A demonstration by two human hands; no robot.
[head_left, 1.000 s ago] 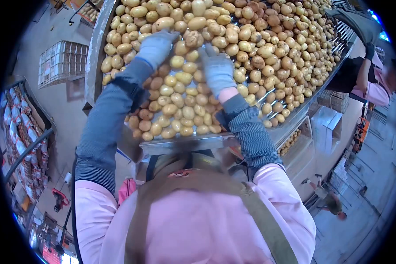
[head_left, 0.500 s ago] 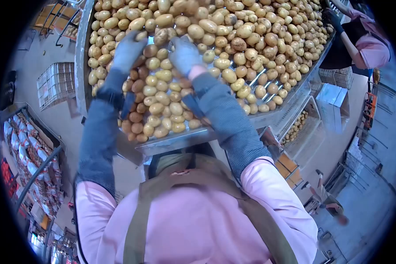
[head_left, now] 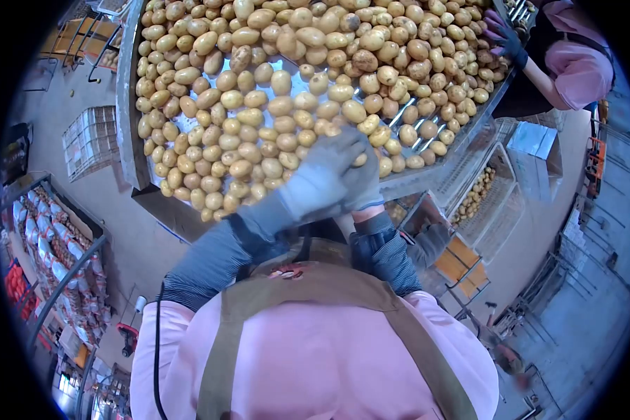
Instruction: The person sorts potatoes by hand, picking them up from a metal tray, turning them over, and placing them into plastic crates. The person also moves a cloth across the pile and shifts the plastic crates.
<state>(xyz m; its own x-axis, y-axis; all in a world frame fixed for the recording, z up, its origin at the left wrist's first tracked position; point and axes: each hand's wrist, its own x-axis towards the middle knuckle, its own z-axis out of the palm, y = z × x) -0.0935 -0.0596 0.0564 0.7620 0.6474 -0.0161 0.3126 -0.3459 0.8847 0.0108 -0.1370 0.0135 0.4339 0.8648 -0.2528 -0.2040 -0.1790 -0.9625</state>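
Observation:
Potatoes lie in a thick spread over the metal sorting table, with pale surface showing between some of them. My left hand, in a grey-white glove, reaches across to the table's front edge. Beside it and partly behind it is my right hand, gloved the same way. The two hands touch or overlap, and their fingers are blurred and partly hidden. One potato shows right at the gloves; whether it is held I cannot make out.
At the right edge of the table, a co-worker's gloved hand touches the potatoes. Metal bars show through the pile. A crate with potatoes stands at the right below the table. Filled sacks lie in a frame at left.
Both my hands have drawn back from the far potatoes to the front edge and come together. Potatoes now lie spread where my arms were. The co-worker's hand has reached onto the pile.

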